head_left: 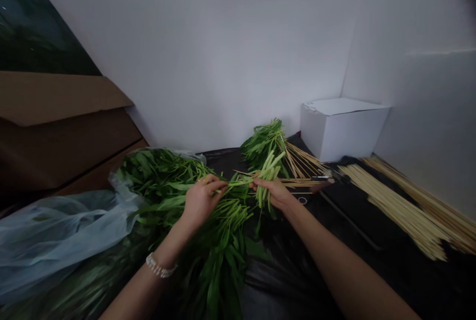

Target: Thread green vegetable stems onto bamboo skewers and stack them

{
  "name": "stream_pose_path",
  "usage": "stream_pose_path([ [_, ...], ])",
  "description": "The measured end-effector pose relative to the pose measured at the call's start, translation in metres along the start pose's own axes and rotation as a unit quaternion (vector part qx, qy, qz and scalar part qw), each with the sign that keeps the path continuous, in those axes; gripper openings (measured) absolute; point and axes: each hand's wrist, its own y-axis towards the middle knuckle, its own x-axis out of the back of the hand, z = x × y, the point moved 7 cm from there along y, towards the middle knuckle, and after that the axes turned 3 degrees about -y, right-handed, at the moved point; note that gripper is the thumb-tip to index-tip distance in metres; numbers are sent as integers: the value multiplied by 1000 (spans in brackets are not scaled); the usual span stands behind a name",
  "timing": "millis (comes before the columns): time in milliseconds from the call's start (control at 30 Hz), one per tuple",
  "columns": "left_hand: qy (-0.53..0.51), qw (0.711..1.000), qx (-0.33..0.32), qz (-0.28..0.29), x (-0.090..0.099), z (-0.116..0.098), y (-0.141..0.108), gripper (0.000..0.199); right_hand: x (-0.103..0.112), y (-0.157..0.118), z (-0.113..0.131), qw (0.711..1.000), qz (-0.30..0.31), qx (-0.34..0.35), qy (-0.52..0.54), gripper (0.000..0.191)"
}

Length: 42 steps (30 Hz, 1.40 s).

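Observation:
My left hand, with a beaded bracelet on the wrist, pinches the leafy end of a green stem. Closed around a bunch of pale green cut stems is my right hand, to the right of the left one. Loose leafy greens lie below and between the hands, stems pointing up and right. More greens fill an open clear plastic bag at the left. Behind my right hand, a pile of leafy greens rests beside thin wooden sticks.
A white box stands at the back right against the wall. Long pale sticks lie at the right, next to a black flat object. A small ring sits near my right wrist. A cardboard box is at the left.

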Motion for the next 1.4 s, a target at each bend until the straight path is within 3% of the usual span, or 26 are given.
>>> stream_pose_path([
  [133,62,997,-34,27,-22,-4,-1,18,-1,0,0,1000,3,2,-14,27],
  [267,80,995,-43,41,-32,-4,0,18,-1,1,-3,1000,14,-2,-14,26],
  [467,76,993,-63,71,-37,0,1,18,7,5,-10,997,-15,-58,55,19],
  [667,60,991,-65,99,-40,0,1,18,23,11,-12,991,-78,-59,93,20],
  [900,72,987,-31,144,-43,5,4,19,18,13,-12,993,-19,-59,104,35],
  [1100,22,984,-19,175,-53,2,-2,16,22,11,-11,991,-81,-54,88,26],
  [1133,-6,986,5,166,-54,6,-2,16,22,10,-11,990,-94,-52,88,24],
  [1200,-114,981,121,99,-49,27,2,14,24,10,-11,988,-111,-52,94,21],
  [1300,-253,905,336,-65,-31,84,-4,19,31,12,-6,985,-126,-57,106,23],
  [1400,-257,868,397,-154,-5,127,-11,22,42,14,3,982,-138,-38,121,22],
])
